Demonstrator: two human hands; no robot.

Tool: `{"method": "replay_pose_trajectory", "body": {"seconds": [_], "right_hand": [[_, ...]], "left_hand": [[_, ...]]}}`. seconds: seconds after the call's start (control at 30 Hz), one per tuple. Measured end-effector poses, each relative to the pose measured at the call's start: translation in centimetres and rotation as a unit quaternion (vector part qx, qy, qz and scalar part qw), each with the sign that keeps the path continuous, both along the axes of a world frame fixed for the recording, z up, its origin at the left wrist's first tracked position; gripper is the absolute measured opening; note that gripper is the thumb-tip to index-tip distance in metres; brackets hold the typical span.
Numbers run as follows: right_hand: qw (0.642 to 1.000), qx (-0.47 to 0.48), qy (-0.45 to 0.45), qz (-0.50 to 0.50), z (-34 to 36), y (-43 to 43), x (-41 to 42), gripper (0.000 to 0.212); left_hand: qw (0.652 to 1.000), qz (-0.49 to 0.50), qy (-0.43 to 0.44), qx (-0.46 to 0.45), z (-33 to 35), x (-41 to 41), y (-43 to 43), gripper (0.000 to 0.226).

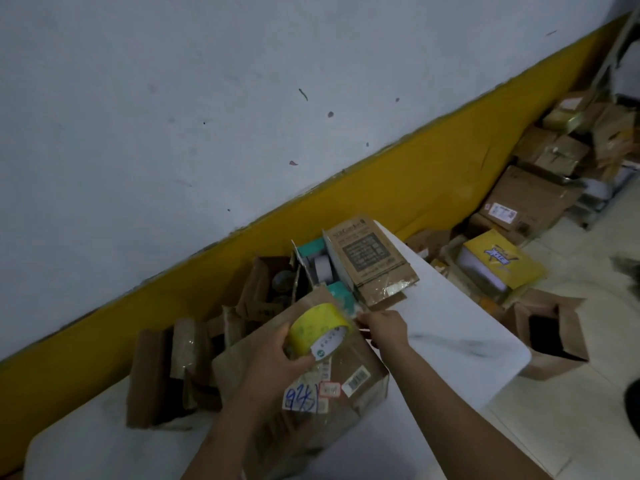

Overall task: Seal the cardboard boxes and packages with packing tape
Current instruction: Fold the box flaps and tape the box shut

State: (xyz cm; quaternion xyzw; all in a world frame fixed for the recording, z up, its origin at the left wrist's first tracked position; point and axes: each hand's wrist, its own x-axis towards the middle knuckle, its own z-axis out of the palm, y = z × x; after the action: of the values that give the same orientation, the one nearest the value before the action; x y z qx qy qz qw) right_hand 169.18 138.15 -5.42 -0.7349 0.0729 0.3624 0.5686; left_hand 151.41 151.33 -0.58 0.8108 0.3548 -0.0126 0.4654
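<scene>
The left hand (273,351) grips the yellow tape roll (320,327) around its rim, fingers curled under and thumb on the near side, holding it just above the brown cardboard box (360,355) on the white desk (450,323). Held on its side this way, the roll should be free to turn as tape comes off. The right hand (382,329) sits just beside the far edge of the roll with its fingers closed together, and seems to pinch the loose end of the tape roll, probably to draw out a strip; the end itself is too small to make out clearly.

The box lies directly under both hands, its labelled top facing up, so a strip could go straight down onto it. It looks worn and already carries some clear tape. Behind it an opened box (374,258) stands with its flap up, spare rolls showing inside, within easy reach. More boxes (519,202) are piled on the floor along the wall.
</scene>
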Motion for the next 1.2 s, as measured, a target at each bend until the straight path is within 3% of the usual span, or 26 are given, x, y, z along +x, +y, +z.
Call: {"method": "replay_pose_trajectory", "body": {"seconds": [0.13,0.23,0.3,0.37,0.47,0.53,0.6,0.67,0.77,0.8,0.87,0.93,1.0,1.07,1.13,1.2], "right_hand": [[0.998,-0.047,0.010,0.032,-0.8,0.2,0.1,0.027],[0.994,-0.013,0.096,0.056,-0.4,0.1,-0.3,0.039],[0.989,0.001,0.115,0.092,-0.2,0.0,0.0,0.059],[0.994,-0.024,0.032,0.106,-0.3,-0.2,0.4,0.060],[0.963,-0.094,-0.226,0.111,0.4,0.1,0.7,0.036],[0.943,-0.045,-0.309,0.114,1.8,1.0,0.7,0.039],[0.929,-0.002,-0.316,0.195,2.5,2.2,1.0,0.054],[0.920,-0.010,-0.252,0.301,2.2,2.9,0.9,0.062],[0.912,-0.027,-0.172,0.370,0.9,3.0,1.0,0.055],[0.905,-0.040,-0.193,0.377,0.6,3.0,1.2,0.053],[0.857,-0.108,-0.279,0.419,0.0,3.1,1.6,0.053],[0.812,-0.167,-0.344,0.442,-0.5,3.1,1.6,0.055],[0.802,-0.190,-0.387,0.414,-0.6,3.3,1.3,0.053],[0.806,-0.195,-0.411,0.378,-0.5,3.4,1.1,0.056],[0.800,-0.202,-0.424,0.373,-0.5,3.5,0.9,0.060],[0.795,-0.210,-0.430,0.372,-0.5,3.5,0.8,0.060]], "left_hand": [[1.000,0.003,-0.023,-0.001,-1.0,-0.4,-0.4,0.067],[0.999,0.013,-0.052,-0.006,-2.3,-0.4,-1.3,0.056],[0.997,0.024,-0.062,0.027,-2.8,-0.1,-1.7,0.048],[0.997,0.028,-0.072,0.026,-2.9,0.1,-1.9,0.046],[0.996,0.019,-0.083,0.010,-3.2,0.0,-1.7,0.043],[0.996,0.020,-0.091,0.005,-3.1,0.0,-1.7,0.044],[0.995,0.019,-0.098,0.011,-3.1,0.1,-1.6,0.043],[0.996,0.014,-0.091,-0.008,-3.0,0.1,-1.7,0.043],[0.996,0.015,-0.072,-0.045,-2.5,0.3,-1.4,0.037],[0.996,0.020,-0.071,-0.057,-2.3,0.3,-1.3,0.040],[0.994,0.031,-0.072,-0.074,-2.0,0.5,-1.1,0.048],[0.993,0.038,-0.078,-0.075,-1.8,0.4,-1.2,0.041],[0.992,0.055,-0.091,-0.066,-1.6,-0.6,-1.2,0.036],[0.989,0.095,-0.088,-0.078,-0.9,-2.3,-0.5,0.052],[0.993,0.087,-0.079,-0.009,0.4,-4.9,1.1,0.063],[0.993,0.015,-0.034,0.109,2.0,-7.6,3.0,0.065]]}}
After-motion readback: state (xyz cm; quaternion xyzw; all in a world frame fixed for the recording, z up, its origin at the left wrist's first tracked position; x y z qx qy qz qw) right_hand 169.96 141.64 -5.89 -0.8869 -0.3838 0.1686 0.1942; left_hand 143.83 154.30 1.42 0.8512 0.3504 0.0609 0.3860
